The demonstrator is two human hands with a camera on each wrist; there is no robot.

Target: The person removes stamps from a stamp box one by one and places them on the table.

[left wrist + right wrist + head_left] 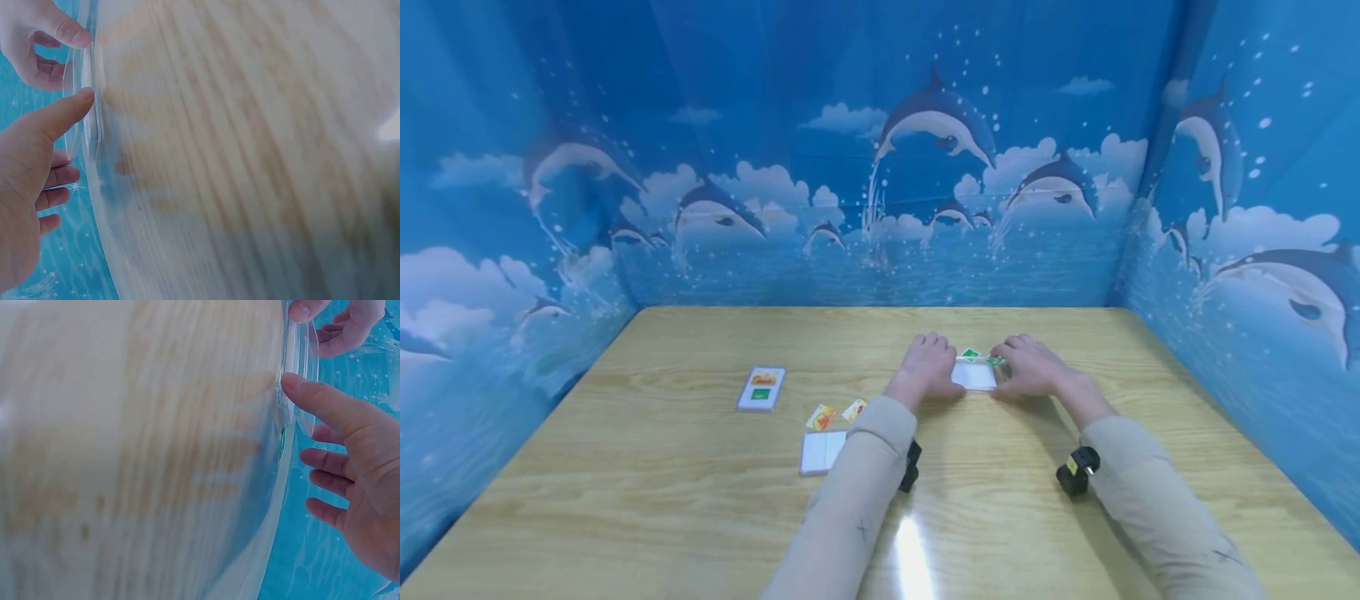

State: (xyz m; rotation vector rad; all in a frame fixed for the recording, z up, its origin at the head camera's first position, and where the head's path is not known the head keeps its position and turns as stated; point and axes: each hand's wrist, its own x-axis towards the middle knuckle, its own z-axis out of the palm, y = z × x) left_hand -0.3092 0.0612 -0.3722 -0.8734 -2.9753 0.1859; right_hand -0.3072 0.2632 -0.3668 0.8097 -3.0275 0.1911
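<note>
In the head view my left hand (928, 367) and right hand (1033, 367) grip opposite sides of a flat clear plastic case (974, 377) with a white inside. Both wrist views show a transparent lid (70, 119) standing slightly apart from the base along the far side. Each thumb presses the near edge, with the index finger behind the lid; the other fingers curl loosely. Just beyond the case lie two small green picture cards (970, 353), one partly covered by the right hand's fingers.
To the left lies another clear case (762, 389) holding an orange and a green card. A white-backed case (822, 452), partly hidden by my left sleeve, lies nearer, with two orange picture cards (822, 417) behind it. Dolphin-print curtains (880, 250) border the wooden table (662, 500).
</note>
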